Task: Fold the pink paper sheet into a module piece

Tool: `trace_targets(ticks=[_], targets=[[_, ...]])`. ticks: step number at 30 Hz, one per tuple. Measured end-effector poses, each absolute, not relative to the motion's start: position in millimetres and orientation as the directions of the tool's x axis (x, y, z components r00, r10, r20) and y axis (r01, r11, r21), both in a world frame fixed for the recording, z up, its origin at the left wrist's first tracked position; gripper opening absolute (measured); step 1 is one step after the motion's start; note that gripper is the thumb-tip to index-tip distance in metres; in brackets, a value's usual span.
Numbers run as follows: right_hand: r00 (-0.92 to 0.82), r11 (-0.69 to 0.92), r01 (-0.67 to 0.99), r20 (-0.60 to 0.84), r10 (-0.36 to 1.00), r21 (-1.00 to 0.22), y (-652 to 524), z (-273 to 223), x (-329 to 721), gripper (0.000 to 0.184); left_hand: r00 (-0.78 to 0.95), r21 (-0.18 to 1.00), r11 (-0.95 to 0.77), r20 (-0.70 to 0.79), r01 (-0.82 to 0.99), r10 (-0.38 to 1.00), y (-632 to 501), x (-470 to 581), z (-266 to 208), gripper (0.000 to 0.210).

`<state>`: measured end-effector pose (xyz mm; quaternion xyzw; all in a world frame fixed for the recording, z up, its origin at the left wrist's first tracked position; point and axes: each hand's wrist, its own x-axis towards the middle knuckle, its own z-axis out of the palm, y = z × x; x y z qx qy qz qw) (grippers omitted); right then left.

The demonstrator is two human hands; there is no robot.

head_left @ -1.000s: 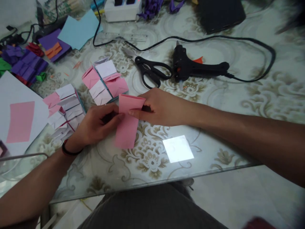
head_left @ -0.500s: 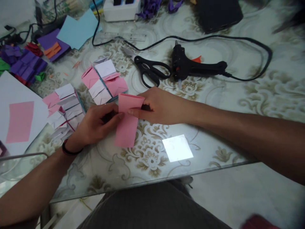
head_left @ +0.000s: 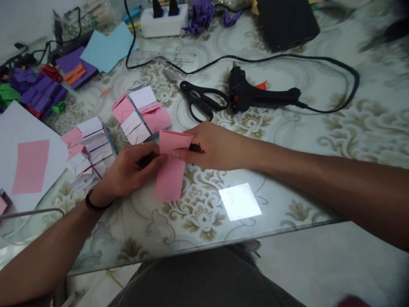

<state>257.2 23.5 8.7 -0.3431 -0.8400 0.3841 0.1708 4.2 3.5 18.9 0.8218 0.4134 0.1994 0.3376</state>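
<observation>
The left hand pinches the left edge of a pink paper strip between thumb and forefinger, and the right hand grips its upper right part, thumb in front and fingers behind. Both holds match those of half a second ago, and the strip is no further folded. It stands roughly upright between the hands, two layers visible at its top edge; whether its lower end touches the surface cannot be told.

Just beyond the strip lies one pink-and-white folded paper piece; a second folded piece lies beside the left hand. Past the right hand are the black-handled scissors and a black glue gun, near each other.

Farther left, a pink rectangle rests on a white sheet. At the back stands a white power strip. What differs is the view: it has tipped up slightly, so more of the plugs shows, while these things keep their places relative to one another.
</observation>
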Motion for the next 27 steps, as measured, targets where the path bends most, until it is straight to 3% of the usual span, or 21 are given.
trace_targets(ticks=[27], targets=[[-0.691, 0.439, 0.481, -0.02, 0.723, -0.758, 23.1, 12.0, 256.5, 0.039, 0.604, 0.678, -0.474, 0.055, 0.562, 0.795, 4.1, 4.0, 18.4, 0.028]])
